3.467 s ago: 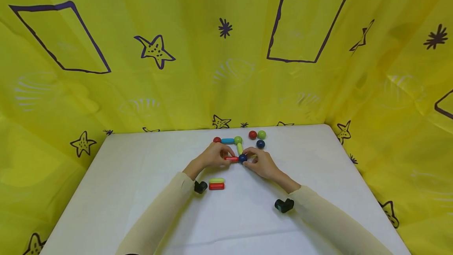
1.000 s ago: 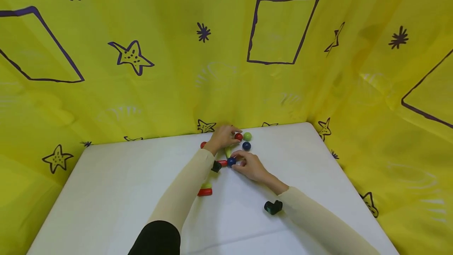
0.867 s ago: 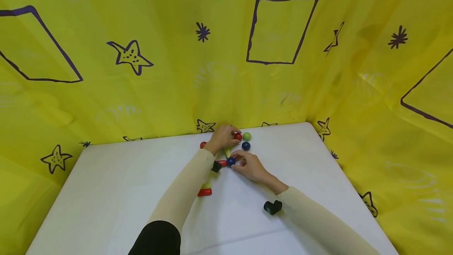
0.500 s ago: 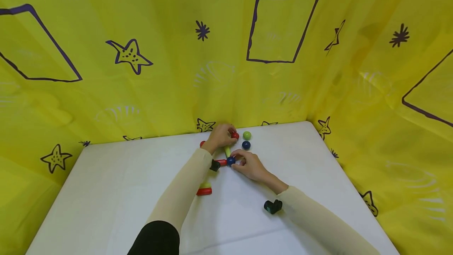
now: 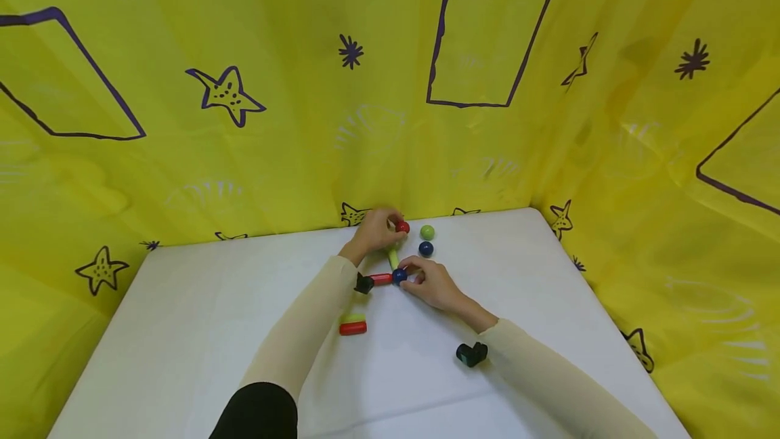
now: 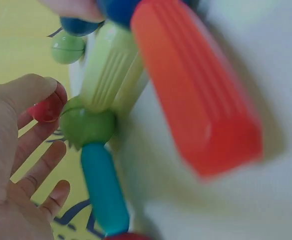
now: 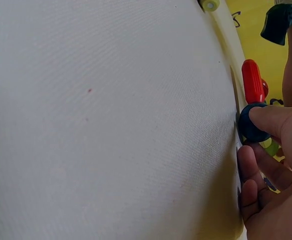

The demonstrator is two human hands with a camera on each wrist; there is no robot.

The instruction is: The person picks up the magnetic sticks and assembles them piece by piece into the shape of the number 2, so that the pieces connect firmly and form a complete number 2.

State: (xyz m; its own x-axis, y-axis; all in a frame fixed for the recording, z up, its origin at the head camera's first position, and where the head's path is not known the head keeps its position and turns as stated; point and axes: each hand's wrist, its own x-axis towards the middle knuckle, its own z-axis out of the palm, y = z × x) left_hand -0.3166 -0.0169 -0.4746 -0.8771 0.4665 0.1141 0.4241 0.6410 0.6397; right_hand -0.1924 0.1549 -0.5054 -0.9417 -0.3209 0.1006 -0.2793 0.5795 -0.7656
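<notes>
My left hand (image 5: 376,229) pinches a red ball (image 6: 50,104) between thumb and finger, close to the green ball (image 6: 88,122) of a joined toy chain. From that green ball run a light green rod (image 6: 107,67) and a blue rod (image 6: 105,187). The light green rod leads to a dark blue ball (image 5: 399,276), which my right hand (image 5: 434,285) pinches between thumb and fingers. A red rod (image 5: 381,280) sticks out leftward from the blue ball. In the head view, my left hand hides the green ball and the blue rod.
A loose green ball (image 5: 427,232) and a loose dark blue ball (image 5: 426,249) sit right of the left hand. Nearer on the white table (image 5: 500,256) lie a red rod (image 5: 353,328) and a light green rod (image 5: 353,318). A yellow curtain (image 5: 292,154) stands behind.
My left hand has left the red rod, taken the red ball from beside the loose balls and brought it leftward, toward the chain's green ball. My right hand stays on the dark blue ball.
</notes>
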